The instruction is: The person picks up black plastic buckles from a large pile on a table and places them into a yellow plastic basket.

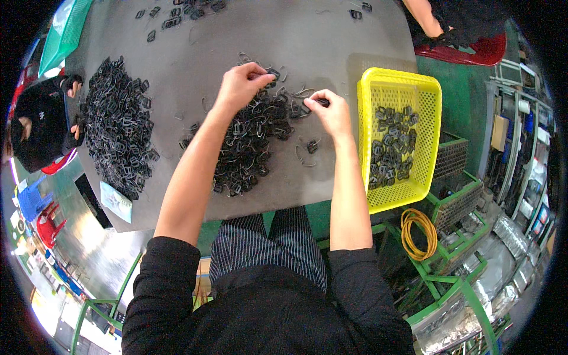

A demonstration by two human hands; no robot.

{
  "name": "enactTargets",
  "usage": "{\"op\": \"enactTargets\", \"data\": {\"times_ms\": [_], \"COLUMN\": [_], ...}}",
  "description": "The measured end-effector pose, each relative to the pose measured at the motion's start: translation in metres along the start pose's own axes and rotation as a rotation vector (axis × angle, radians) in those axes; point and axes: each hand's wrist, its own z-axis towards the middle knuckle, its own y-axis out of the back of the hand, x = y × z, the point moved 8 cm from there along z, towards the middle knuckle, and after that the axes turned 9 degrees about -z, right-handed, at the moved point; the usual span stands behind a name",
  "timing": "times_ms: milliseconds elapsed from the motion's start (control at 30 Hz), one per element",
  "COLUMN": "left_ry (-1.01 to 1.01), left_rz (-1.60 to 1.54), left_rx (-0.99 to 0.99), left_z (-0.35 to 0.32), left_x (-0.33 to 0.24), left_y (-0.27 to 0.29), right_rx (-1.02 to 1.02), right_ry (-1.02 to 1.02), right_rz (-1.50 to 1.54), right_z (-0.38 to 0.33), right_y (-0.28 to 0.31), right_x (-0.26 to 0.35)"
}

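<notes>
Apparently sorting the heap of black parts (242, 163).
Pinching a black piece (322, 102) in the right hand (335, 116), between heap and yellow basket (427, 151); with the left hand (238, 87) at the heap's far edge, cannot tell whether clamped. Probably needs a clean release next.

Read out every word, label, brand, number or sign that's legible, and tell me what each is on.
No text can be read.
Pale blue flat item, lower left: any print too blurred.
Co-worker's black top: small pale mark, unreadable.
Shelf items, far right: too blurred.
Black pieces, central pile: none visible.
Yellow basket: none visible.
</notes>
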Motion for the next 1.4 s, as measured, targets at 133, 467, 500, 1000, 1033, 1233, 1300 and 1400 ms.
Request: {"op": "enactTargets", "data": {"times_ms": [133,467,500,1000,1033,1233,1300,1400], "left_ry": [-0.101,0.209,0.23,0.103,0.158,0.295,0.252,0.307], "left_rz": [0.214,-1.008,-0.798,0.178,0.092,-0.508,-0.831,-0.493], "left_rx": [-0.003,0.016,-0.006,-0.057,0.011,0.188,0.267,0.137], "left_z": [-0.007,-0.032,-0.022,-0.018,-0.02,-0.036,-0.043,-0.045], "left_x": [-0.002,0.0,0.022,0.036,0.029,0.037,0.038,0.059], "left_y": [0.024,0.068,0.068,0.084,0.079,0.088,0.091,0.105], "right_rx": [-0.087,0.291,0.169,0.425,0.411,0.207,0.225,0.309], "right_ry": [-0.154,-0.183,-0.066,-0.189,-0.151,0.201,0.141,0.063], "right_rz": [0.002,0.578,0.193,0.711,0.48,-0.596,-0.474,0.104], "right_z": [-0.012,0.016,0.027,-0.001,0.01,0.026,0.025,0.027], "right_y": [0.01,-0.042,-0.041,-0.056,-0.063,-0.081,-0.069,-0.059], "right_x": [-0.016,0.033,0.043,0.061,0.054,0.095,0.094,0.078]}}
